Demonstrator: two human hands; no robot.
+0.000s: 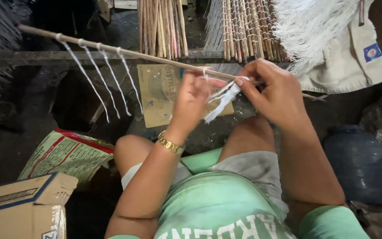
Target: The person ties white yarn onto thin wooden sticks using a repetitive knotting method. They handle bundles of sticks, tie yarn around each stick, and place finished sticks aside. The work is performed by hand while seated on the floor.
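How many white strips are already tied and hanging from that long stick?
4 hang free along the stick, left of the hands: at. One more strip is between the left hand and right hand; others may be hidden behind them.

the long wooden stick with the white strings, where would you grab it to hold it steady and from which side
Grip the wooden stick on its bare stretch between the four knotted white strings and the hands, coming from below on the near side. There the shaft is clear of knots. The left hand and right hand already crowd the right end, pinching a white strip.
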